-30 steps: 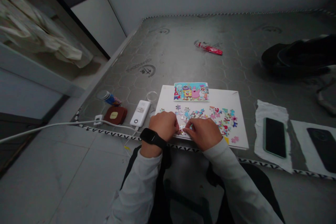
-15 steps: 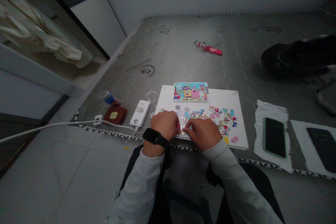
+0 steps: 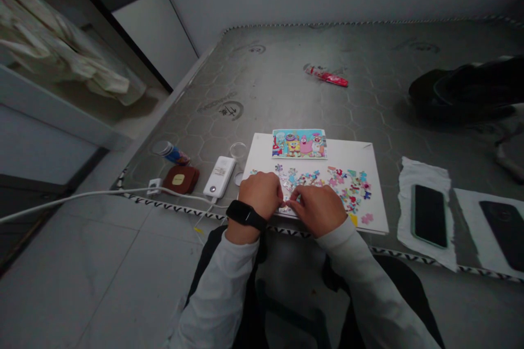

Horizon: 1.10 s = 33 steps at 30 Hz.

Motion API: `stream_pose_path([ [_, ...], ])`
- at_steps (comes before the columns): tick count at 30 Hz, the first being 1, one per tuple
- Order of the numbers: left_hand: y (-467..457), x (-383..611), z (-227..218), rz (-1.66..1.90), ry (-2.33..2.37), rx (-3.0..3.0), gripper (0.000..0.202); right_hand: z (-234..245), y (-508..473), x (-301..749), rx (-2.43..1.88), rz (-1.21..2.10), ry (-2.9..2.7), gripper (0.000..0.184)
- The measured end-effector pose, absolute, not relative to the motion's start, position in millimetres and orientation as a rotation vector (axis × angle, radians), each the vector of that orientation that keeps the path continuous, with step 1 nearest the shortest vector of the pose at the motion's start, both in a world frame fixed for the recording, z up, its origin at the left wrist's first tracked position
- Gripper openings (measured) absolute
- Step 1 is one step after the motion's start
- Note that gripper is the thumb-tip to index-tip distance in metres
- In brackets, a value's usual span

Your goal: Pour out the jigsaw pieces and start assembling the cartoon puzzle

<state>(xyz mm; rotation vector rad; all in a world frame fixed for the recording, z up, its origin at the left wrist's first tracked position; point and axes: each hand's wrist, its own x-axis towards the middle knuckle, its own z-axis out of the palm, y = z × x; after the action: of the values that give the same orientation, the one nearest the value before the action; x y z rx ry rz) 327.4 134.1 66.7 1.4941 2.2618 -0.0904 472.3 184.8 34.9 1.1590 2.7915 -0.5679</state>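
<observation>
Both my hands are low over a white board, fingertips almost meeting near its front edge. My left hand, with a black watch on the wrist, is closed in a pinch at a small jigsaw puzzle piece. From the other side my right hand pinches at a puzzle piece too, thumb and forefinger together; the pieces are mostly covered by the fingers. Loose jigsaw pieces in many colours spread across the board behind and right of the hands. A cartoon picture card lies at the board's back edge.
Left of the board are a white power bank with a cable, a brown case, a blue can and a clear round lid. To the right, a phone rests on white tissue. Further back lies a red packet.
My left hand has shifted slightly to the right, closer to my right hand's fingertips. The right hand stays nearly in place, and the pieces on the board look the same.
</observation>
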Motion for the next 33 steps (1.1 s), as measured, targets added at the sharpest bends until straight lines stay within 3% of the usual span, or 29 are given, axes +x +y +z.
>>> stream_pose_path([
  [5, 131, 322, 73, -0.036, 2.3, 1.471, 0.006, 34, 186, 475, 1.14, -0.571, 2.834, 0.017],
  [15, 122, 308, 71, -0.183, 2.275, 1.403, 0.018, 40, 217, 505, 1.377, -0.603, 2.865, 0.017],
  [21, 127, 314, 71, -0.218, 2.226, 1.43, 0.019, 40, 249, 544, 1.783, -0.559, 2.72, 0.028],
  [33, 123, 307, 83, -0.19, 2.365, 1.383, 0.015, 40, 271, 584, 1.88, -0.495, 2.688, 0.042],
])
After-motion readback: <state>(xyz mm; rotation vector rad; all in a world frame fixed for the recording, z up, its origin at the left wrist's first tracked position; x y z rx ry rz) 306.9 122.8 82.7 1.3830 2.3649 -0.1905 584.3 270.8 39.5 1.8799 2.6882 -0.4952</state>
